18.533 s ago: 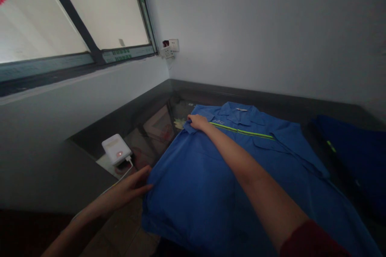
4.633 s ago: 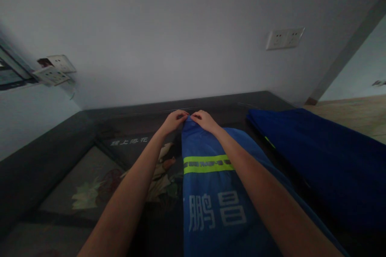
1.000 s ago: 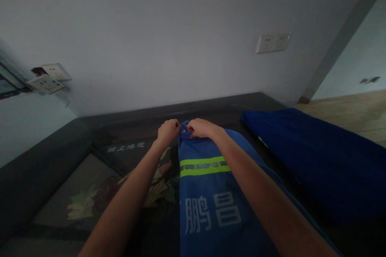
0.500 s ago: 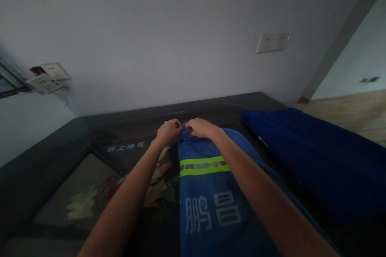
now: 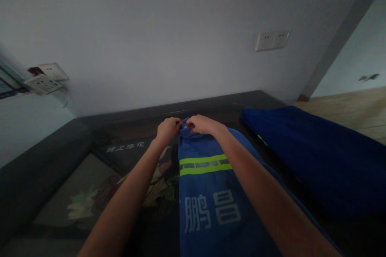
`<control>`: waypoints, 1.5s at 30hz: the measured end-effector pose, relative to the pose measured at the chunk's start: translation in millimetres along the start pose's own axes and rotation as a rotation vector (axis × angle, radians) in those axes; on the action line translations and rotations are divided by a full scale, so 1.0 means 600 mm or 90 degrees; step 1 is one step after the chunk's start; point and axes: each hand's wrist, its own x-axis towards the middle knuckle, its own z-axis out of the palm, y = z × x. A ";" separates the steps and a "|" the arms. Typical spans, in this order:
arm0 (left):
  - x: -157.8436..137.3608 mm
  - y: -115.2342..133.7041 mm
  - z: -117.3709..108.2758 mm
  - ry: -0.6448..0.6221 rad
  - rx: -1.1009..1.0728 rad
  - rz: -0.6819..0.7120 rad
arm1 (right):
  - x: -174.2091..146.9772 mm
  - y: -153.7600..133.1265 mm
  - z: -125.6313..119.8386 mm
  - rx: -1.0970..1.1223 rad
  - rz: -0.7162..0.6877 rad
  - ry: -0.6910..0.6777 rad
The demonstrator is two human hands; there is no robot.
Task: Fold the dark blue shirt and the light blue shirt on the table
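Observation:
A blue work jacket (image 5: 202,184) with a yellow-green reflective stripe and white printed characters lies folded lengthwise on the dark table (image 5: 120,118). At its far end, my left hand (image 5: 169,128) pinches the left side of the collar. Close beside it, my right hand (image 5: 201,124) has its fingers closed on the same collar, a little to the right. Both forearms reach forward, and the right one covers part of the stripe and the jacket's right side. The fingertips of both hands are partly hidden by the cloth.
A darker blue folded garment (image 5: 313,156) lies on the right of the table. The tabletop has a printed flower picture (image 5: 83,202) and white lettering on the left. Behind stands a pale wall (image 5: 169,40) with a double socket (image 5: 273,40); more sockets (image 5: 46,80) are at left.
The collar between my hands has opened slightly and its inner side shows more. My right hand has shifted a little up. The jacket's body lies as before.

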 end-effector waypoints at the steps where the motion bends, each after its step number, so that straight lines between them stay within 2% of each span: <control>1: 0.003 -0.002 0.000 0.003 -0.020 -0.001 | 0.001 0.004 0.001 0.007 0.002 0.019; 5: 0.015 -0.012 0.016 0.028 -0.133 -0.022 | 0.009 0.017 0.020 0.024 0.036 0.116; 10: 0.022 -0.032 0.061 0.034 -0.264 -0.076 | 0.029 0.025 0.085 0.049 0.110 0.256; 14: 0.020 -0.042 0.097 0.067 -0.267 -0.103 | 0.040 0.036 0.123 0.083 0.138 0.321; 18: 0.017 -0.038 0.117 0.109 -0.194 -0.078 | 0.039 0.048 0.115 0.089 0.182 0.392; 20: 0.013 -0.034 0.118 0.123 -0.124 -0.062 | 0.036 0.056 0.106 0.076 0.212 0.387; 23: 0.008 -0.030 0.111 0.159 -0.035 -0.054 | 0.033 0.070 0.106 0.047 0.253 0.303; 26: 0.007 -0.021 0.099 0.188 -0.021 0.021 | 0.033 0.081 0.121 -0.010 0.274 0.247; 28: 0.007 -0.010 0.097 0.157 -0.031 0.121 | 0.034 0.083 0.133 -0.049 0.274 0.248; 31: 0.008 0.006 0.108 0.055 -0.032 0.228 | 0.035 0.079 0.146 -0.071 0.271 0.262; 34: 0.008 0.011 0.127 -0.027 -0.027 0.220 | 0.032 0.073 0.146 -0.073 0.279 0.279; 37: 0.007 0.006 0.139 -0.064 -0.027 0.191 | 0.025 0.066 0.131 -0.053 0.275 0.317; 40: 0.007 0.003 0.144 -0.065 -0.023 0.179 | 0.012 0.058 0.113 -0.027 0.232 0.334; 45: 0.009 0.002 0.145 -0.026 -0.090 0.193 | -0.020 0.042 0.114 -0.028 0.132 0.248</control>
